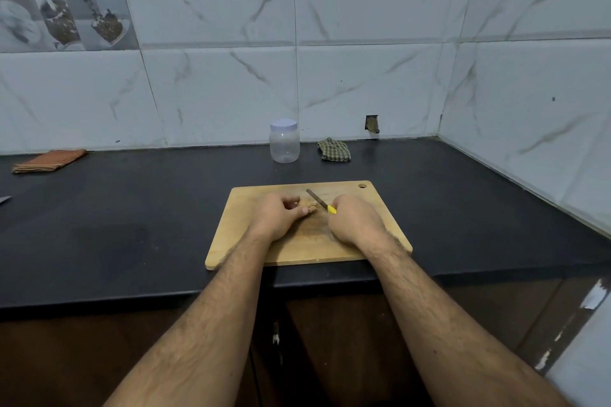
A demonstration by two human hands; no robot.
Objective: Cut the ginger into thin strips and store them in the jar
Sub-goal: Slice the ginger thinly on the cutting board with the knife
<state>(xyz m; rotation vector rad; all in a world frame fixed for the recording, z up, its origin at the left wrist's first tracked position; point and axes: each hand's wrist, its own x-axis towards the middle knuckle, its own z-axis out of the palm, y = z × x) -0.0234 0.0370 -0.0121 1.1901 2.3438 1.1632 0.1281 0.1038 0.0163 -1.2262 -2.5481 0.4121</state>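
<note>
A wooden cutting board (380, 218) lies on the black counter near its front edge. My left hand (277, 216) rests on the board with fingers curled over a small piece of ginger (312, 207), mostly hidden under the fingertips. My right hand (355, 218) grips a knife with a yellow handle (331, 209); its blade (315, 197) points away to the left, just beside the ginger. A clear plastic jar (284, 142) with a white lid on stands behind the board by the wall.
A green checked cloth (334, 149) lies right of the jar. An orange folded cloth (49, 160) sits at the far left by the wall. A blade tip (5, 200) shows at the left frame edge. Tiled walls close the back and right.
</note>
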